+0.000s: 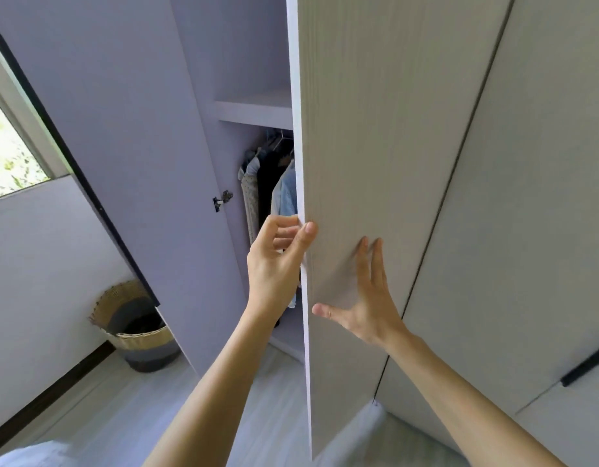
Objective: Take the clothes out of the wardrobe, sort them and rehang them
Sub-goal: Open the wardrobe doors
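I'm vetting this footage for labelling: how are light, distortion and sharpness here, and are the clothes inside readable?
Head view: daylight at the window is overexposed; the wide lens makes the wardrobe door lean; the right hand casts a soft shadow on it; the left hand on its edge looks sharp; the hanging clothes sit in shade, colours readable, detail not.

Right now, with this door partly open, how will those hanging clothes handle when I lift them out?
Probably floppy: the hanging clothes drape limp from hangers. Likely light, as they look like thin shirts. Packed close, they may drag on neighbours coming out.
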`<control>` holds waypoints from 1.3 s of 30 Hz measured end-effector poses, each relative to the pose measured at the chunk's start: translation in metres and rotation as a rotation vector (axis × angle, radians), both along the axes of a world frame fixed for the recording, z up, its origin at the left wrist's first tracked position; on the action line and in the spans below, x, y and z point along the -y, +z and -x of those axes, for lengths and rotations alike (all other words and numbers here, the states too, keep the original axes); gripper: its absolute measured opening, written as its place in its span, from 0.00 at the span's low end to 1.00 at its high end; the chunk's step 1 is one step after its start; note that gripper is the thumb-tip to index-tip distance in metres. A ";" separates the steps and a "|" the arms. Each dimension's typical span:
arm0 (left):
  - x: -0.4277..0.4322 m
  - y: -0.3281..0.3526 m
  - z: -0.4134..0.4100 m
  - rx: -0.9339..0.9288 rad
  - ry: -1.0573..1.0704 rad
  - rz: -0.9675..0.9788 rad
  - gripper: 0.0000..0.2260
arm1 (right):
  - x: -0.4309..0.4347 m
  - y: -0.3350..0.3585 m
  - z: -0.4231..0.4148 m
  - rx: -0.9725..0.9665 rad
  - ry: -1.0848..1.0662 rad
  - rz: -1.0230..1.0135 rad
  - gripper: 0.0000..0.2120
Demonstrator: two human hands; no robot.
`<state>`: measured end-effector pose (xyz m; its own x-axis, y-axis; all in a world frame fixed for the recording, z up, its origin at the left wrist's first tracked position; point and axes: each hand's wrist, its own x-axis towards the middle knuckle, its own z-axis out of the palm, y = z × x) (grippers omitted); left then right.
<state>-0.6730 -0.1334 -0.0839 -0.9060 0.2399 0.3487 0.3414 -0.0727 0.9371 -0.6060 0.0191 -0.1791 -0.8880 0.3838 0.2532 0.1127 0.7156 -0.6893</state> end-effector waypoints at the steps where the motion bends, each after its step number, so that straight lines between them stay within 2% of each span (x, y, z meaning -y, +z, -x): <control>1: -0.002 0.000 -0.011 -0.003 0.012 -0.005 0.05 | 0.000 -0.002 -0.010 0.014 0.017 0.002 0.68; 7: -0.022 -0.005 -0.073 -0.034 0.115 -0.044 0.06 | -0.003 -0.026 -0.067 0.022 0.112 0.057 0.63; 14: -0.060 -0.011 -0.150 -0.015 0.213 -0.082 0.08 | -0.020 -0.053 -0.131 -0.055 0.130 0.088 0.47; 18: -0.076 -0.011 -0.183 -0.107 0.201 0.020 0.12 | -0.031 -0.069 -0.164 -0.137 0.129 0.042 0.37; 20: -0.080 -0.013 -0.192 -0.187 0.166 0.123 0.17 | -0.036 -0.075 -0.178 -0.174 0.118 -0.012 0.34; 22: -0.076 -0.019 -0.195 -0.296 0.150 0.244 0.23 | -0.044 -0.081 -0.189 -0.149 0.144 -0.061 0.34; 26: -0.056 -0.027 -0.189 -0.381 0.157 0.461 0.35 | -0.054 -0.100 -0.208 0.083 0.210 -0.135 0.36; 29: -0.054 -0.029 -0.190 -0.429 0.187 0.526 0.34 | -0.053 -0.093 -0.205 0.031 0.241 -0.032 0.36; 32: -0.060 -0.040 -0.199 -0.354 0.173 0.523 0.31 | -0.045 -0.084 -0.197 -0.068 0.240 -0.016 0.35; 39: -0.056 -0.065 -0.201 -0.243 0.144 0.547 0.35 | -0.046 -0.080 -0.199 -0.015 0.280 -0.047 0.34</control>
<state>-0.4720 -0.0775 -0.1489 -0.8528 0.3237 0.4098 0.5203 0.4593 0.7199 -0.4075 0.0655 -0.2588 -0.9537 0.1119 0.2793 -0.1038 0.7490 -0.6544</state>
